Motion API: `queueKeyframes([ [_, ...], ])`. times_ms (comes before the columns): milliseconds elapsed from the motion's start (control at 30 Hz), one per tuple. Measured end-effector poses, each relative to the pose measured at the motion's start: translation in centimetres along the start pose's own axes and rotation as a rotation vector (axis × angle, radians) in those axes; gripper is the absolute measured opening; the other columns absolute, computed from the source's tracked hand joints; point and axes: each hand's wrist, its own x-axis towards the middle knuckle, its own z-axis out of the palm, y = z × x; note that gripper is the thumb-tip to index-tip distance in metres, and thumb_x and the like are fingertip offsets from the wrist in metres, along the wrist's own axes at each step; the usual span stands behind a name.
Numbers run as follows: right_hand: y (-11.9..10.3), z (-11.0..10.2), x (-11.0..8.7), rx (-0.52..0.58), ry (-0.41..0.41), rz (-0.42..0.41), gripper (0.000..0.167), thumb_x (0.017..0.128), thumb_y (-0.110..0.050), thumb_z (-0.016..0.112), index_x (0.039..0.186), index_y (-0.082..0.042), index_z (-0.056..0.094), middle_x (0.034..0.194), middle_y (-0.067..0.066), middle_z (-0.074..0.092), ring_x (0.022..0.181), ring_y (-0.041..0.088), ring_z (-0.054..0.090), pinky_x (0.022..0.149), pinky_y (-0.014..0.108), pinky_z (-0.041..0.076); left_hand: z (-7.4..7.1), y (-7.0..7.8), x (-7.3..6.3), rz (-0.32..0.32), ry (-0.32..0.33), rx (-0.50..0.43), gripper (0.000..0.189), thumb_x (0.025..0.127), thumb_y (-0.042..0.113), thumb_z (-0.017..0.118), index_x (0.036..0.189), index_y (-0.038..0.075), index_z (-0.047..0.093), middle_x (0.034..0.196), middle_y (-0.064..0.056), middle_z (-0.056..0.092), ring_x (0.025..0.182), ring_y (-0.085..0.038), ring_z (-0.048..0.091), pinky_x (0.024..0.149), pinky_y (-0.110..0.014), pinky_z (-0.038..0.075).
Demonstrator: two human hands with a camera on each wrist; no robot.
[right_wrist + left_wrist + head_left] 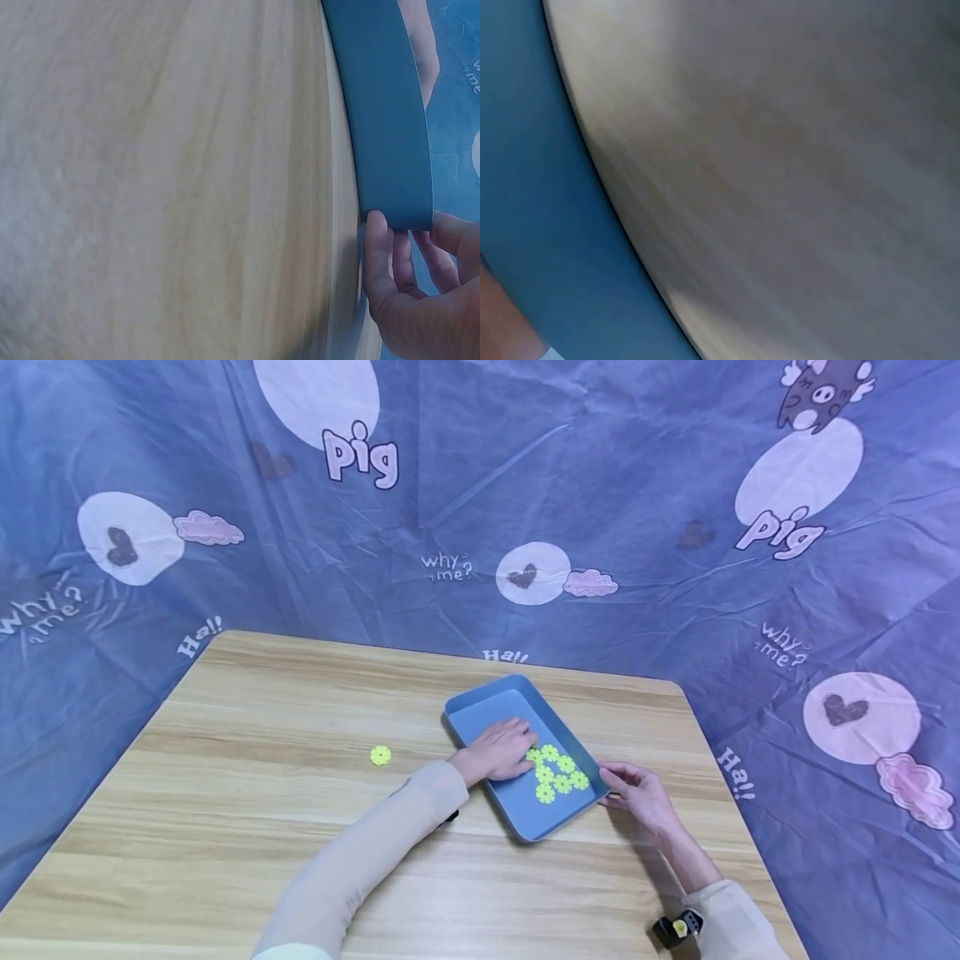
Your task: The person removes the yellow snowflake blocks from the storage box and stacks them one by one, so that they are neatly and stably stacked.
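A blue rectangular tray (487, 702) lies on the wooden table at an angle. In its near right half several yellow-green flower-shaped pieces (562, 784) form a loose cluster. My left hand (501, 750) reaches over the tray's left wall, palm down, with its fingertips right at the cluster's left edge. What lies under those fingers is hidden. My right hand (641, 797) grips the tray's right corner, thumb near the rim and fingers low on the outside. In the right wrist view, fingertips (376, 225) meet the end of the tray wall (386, 112).
A single yellow-green flower-shaped piece (380, 755) lies on the table left of the tray. The wooden table (225, 810) ends at a blue printed cloth (465, 502) hanging behind and at both sides. A small black device (678, 928) sits on the right wrist.
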Motion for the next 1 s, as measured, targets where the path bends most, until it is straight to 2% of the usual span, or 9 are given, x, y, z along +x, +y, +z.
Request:
queueKeyframes([
  [233,-0.3,0.2,-0.1,0.022,-0.017,0.006,0.023,0.104,-0.016,0.067,0.123,-0.004,0.072,0.097,-0.012,0.074,0.089,0.003,0.072,0.08,0.023,0.064,0.2,-0.2,0.3,-0.006,-0.001,-0.002,0.041,0.105,0.045,0.06,0.137,0.018,0.063,0.142,-0.006,0.059,0.141,-0.026,0.052,0.122,-0.049,0.044],
  [467,-0.4,0.3,-0.1,0.007,-0.013,0.022,0.029,0.104,-0.016,0.066,0.128,0.0,0.069,0.096,-0.012,0.073,0.089,0.003,0.072,0.081,0.023,0.064,0.2,-0.2,0.2,-0.001,0.011,-0.016,0.038,0.105,0.042,0.062,0.134,0.018,0.065,0.14,-0.005,0.06,0.137,-0.024,0.054,0.119,-0.047,0.046],
  [667,-0.3,0.4,-0.2,-0.005,-0.004,0.025,0.032,0.104,-0.016,0.066,0.13,0.003,0.067,0.098,-0.012,0.073,0.089,0.003,0.072,0.081,0.023,0.064,0.0,-0.4,0.0,-0.02,0.012,-0.101,0.037,0.102,0.039,0.067,0.133,0.018,0.068,0.139,-0.004,0.062,0.131,-0.022,0.054,0.115,-0.042,0.048],
  [833,-0.2,0.4,-0.1,-0.014,0.002,0.029,0.036,0.104,-0.017,0.067,0.133,0.005,0.066,0.098,-0.012,0.073,0.089,0.003,0.071,0.081,0.023,0.064,-0.4,-0.7,-0.3,-0.034,0.014,-0.177,0.037,0.1,0.034,0.071,0.133,0.017,0.068,0.139,-0.004,0.065,0.132,-0.023,0.055,0.12,-0.041,0.045],
  [1000,-0.1,0.4,-0.1,-0.018,0.007,0.023,0.034,0.104,-0.017,0.067,0.131,0.004,0.067,0.098,-0.012,0.072,0.089,0.003,0.071,0.081,0.023,0.064,-0.4,-1.1,-0.4,-0.03,0.032,-0.201,0.035,0.099,0.029,0.073,0.131,0.016,0.068,0.132,-0.003,0.069,0.129,-0.021,0.059,0.123,-0.038,0.041],
])
